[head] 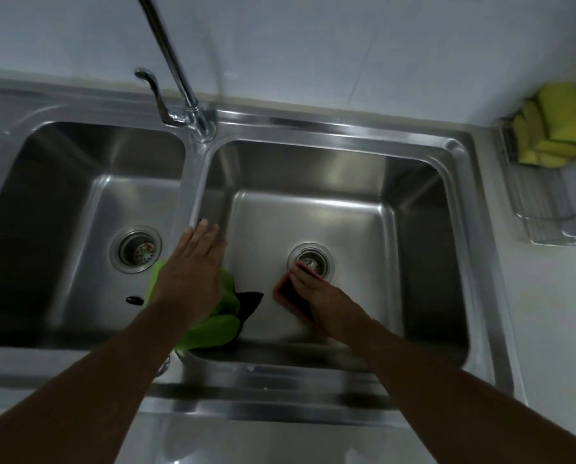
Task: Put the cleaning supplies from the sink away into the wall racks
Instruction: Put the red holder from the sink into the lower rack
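Fingers (301,274) of right hand (316,293) pinched red scrubber (281,289), prob light, stiff; left hand (193,266) open over soft green cloth (213,326).

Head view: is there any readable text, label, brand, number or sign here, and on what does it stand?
None can be read.
Sink: bare steel, no marking shows.
Faucet: no marking shows.
Green cloth: plain, partly hidden under the left hand.
Red sponge under the right hand: no label shows.
Yellow sponges in the rack: blurred, no print shows.
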The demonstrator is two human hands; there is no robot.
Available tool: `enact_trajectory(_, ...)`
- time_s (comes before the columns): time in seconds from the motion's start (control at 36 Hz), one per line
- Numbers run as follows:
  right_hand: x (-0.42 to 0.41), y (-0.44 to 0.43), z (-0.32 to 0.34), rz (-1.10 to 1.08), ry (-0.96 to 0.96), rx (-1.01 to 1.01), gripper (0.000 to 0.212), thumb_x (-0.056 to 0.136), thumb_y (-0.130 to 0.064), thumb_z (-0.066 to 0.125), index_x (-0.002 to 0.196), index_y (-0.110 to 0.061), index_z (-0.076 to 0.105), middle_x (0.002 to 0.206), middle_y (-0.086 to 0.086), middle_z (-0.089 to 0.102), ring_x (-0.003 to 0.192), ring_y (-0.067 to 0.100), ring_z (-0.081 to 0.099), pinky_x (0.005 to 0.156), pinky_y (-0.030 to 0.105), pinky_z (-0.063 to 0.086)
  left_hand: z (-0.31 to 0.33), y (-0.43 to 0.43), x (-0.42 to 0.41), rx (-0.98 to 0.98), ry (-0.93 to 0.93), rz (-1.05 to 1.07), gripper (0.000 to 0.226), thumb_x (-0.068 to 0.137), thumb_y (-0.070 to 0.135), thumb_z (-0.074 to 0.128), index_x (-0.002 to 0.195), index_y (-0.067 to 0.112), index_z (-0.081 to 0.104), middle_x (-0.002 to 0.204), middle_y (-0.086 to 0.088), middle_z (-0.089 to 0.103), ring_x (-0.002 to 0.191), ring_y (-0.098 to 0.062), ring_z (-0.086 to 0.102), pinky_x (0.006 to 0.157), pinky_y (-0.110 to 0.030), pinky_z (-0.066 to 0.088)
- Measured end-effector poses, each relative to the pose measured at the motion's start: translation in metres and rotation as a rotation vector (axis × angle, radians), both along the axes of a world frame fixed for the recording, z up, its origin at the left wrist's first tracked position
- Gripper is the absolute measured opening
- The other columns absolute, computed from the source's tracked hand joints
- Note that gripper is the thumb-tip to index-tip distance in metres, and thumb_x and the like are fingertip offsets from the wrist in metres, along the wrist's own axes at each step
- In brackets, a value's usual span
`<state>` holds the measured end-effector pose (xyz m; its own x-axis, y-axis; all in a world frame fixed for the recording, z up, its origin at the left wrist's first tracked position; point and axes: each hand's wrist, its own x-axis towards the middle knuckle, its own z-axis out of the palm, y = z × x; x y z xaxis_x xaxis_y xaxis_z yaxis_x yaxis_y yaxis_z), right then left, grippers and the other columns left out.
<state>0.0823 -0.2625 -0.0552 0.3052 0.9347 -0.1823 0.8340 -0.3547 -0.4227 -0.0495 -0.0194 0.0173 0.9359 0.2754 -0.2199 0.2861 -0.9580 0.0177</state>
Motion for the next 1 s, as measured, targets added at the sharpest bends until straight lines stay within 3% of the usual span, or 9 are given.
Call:
enact_trajectory(0.08,0.011,-0.009,0.031,-0.122,-0.007,0.051,0.073,0.082,-0.002,0.070,0.147,0.005,0.037,0.156,0.018,0.036,0.136,0.032,0.047,0.106,0.025,0.034,0.009,-0.016,0.010,0.035,0.023,0.034,0.067,0.081,0.028,0.027,0.134,-0.002,0.055,0.147,-0.022,0.046,0.143,-0.037,0.035,0.119,-0.048,0.018)
enact_trajectory(0.19,0.034,-0.026,0.060,-0.261,0.098,0.107,0.062,0.094,-0.014,0.042,0.153,-0.005,0.028,0.164,0.007,0.019,0.152,0.020,0.019,0.124,0.032,0.016,0.024,-0.041,0.038,-0.015,0.007,0.016,0.061,0.092,0.025,0.034,0.150,0.006,0.032,0.161,-0.015,0.023,0.152,-0.028,0.010,0.124,-0.043,0.001)
enact_trajectory(0.31,0.062,-0.049,0.094,-0.335,0.002,0.157,0.065,0.096,-0.003,0.054,0.153,0.001,0.024,0.162,0.015,0.019,0.143,0.033,0.037,0.115,0.046,0.037,0.041,-0.071,0.076,-0.085,-0.052,-0.024,0.060,0.096,0.024,0.035,0.153,0.009,0.024,0.163,-0.013,0.015,0.152,-0.026,0.005,0.124,-0.039,0.000)
enact_trajectory(0.47,0.113,-0.096,0.149,-0.507,-0.107,0.407,0.060,0.097,-0.004,0.056,0.152,-0.006,0.033,0.154,0.016,0.039,0.120,0.029,0.060,0.099,0.042,0.054,0.071,-0.129,0.147,-0.175,-0.128,-0.103,0.062,0.096,0.021,0.035,0.155,0.011,0.020,0.164,-0.009,0.014,0.152,-0.021,0.005,0.124,-0.036,0.002)
enact_trajectory(0.56,0.143,-0.120,0.181,-0.613,-0.210,0.513,0.053,0.097,-0.002,0.053,0.149,-0.002,0.038,0.147,0.016,0.049,0.109,0.017,0.062,0.098,0.024,0.050,0.085,-0.163,0.179,-0.230,-0.180,-0.169,0.060,0.097,0.021,0.035,0.155,0.010,0.020,0.164,-0.009,0.014,0.153,-0.020,0.005,0.124,-0.035,0.004)
enact_trajectory(0.61,0.165,-0.140,0.199,-0.704,-0.308,0.540,0.050,0.097,0.000,0.051,0.146,0.001,0.042,0.146,0.019,0.050,0.106,0.023,0.064,0.094,0.014,0.042,0.095,-0.189,0.201,-0.245,-0.190,-0.225,0.061,0.098,0.021,0.034,0.155,0.009,0.018,0.164,-0.009,0.012,0.153,-0.021,0.003,0.124,-0.036,0.003)
enact_trajectory(0.75,0.219,-0.188,0.228,-0.840,-0.473,0.420,0.044,0.089,0.002,0.050,0.133,0.005,0.056,0.135,0.022,0.059,0.109,0.037,0.065,0.100,0.028,0.045,0.114,-0.250,0.252,-0.321,-0.217,-0.325,0.064,0.096,0.017,0.037,0.155,0.008,0.016,0.164,-0.011,0.013,0.152,-0.023,0.005,0.124,-0.036,0.000)
enact_trajectory(0.83,0.236,-0.207,0.240,-0.910,-0.371,0.250,0.038,0.090,-0.003,0.045,0.123,0.000,0.063,0.121,0.019,0.066,0.108,0.036,0.063,0.095,0.032,0.045,0.120,-0.281,0.277,-0.354,-0.184,-0.327,0.064,0.095,0.016,0.037,0.155,0.010,0.015,0.164,-0.010,0.012,0.152,-0.022,0.006,0.124,-0.036,0.002)
enact_trajectory(1.0,0.264,-0.209,0.239,-0.942,-0.188,-0.139,0.034,0.087,-0.010,0.052,0.119,-0.009,0.061,0.118,0.017,0.062,0.115,0.036,0.058,0.086,0.030,0.042,0.114,-0.318,0.307,-0.407,-0.056,-0.348,0.070,0.097,0.015,0.038,0.156,0.012,0.000,0.165,-0.005,-0.002,0.152,-0.018,-0.003,0.124,-0.035,0.001)
